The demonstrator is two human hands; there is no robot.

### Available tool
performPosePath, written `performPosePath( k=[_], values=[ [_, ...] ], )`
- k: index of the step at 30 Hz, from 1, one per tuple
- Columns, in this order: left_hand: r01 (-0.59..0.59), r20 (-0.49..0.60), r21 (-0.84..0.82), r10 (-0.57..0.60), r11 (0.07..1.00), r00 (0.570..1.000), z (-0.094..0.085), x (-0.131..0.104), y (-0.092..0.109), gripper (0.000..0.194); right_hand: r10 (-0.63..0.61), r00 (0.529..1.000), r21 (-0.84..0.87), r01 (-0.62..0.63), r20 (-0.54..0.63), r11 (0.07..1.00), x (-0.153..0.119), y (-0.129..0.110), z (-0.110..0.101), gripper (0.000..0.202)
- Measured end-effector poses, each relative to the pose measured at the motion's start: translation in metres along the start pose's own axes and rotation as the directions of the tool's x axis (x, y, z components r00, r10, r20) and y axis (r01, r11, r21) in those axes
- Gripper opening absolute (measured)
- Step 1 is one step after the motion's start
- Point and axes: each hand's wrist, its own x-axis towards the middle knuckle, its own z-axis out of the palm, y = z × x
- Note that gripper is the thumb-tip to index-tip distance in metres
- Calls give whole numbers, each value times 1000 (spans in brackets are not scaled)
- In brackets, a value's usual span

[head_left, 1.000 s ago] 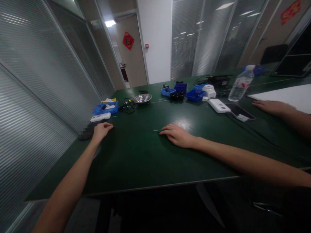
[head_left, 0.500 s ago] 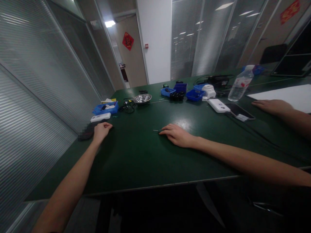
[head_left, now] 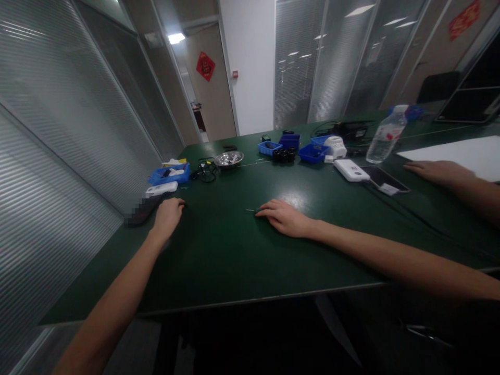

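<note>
My right hand (head_left: 287, 219) rests low on the green table, its fingers closed over the dark handle of a small screwdriver (head_left: 250, 210). The thin metal shaft points left along the tabletop. Over at the left, my left hand (head_left: 169, 214) is closed with its fingers curled downward; what they hold, if anything, is hidden from view. Beside that hand lies a dark pouch-like object (head_left: 142, 212), partly blurred out. A white power bank (head_left: 161, 188) lies just behind it.
Behind the left hand stand a blue basket (head_left: 170, 174), black cables (head_left: 204, 171) and a metal bowl (head_left: 228, 159). Blue bins (head_left: 313, 153), another white power bank (head_left: 351, 170), a phone (head_left: 380, 177) and a water bottle (head_left: 387, 134) stand right. Another person's hand (head_left: 439, 172) rests at far right.
My left hand has moved a little to the right, away from the dark pouch, and has turned so its back faces up. My right hand and the screwdriver have stayed in place.
</note>
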Motion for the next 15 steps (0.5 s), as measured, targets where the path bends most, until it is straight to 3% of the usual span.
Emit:
performPosePath(
  k=[15],
  values=[
    [-66,-6,103,67,992,998,-2,-3,8,35,2,1000,2,-2,6,1000,0,0,-1,45]
  ],
)
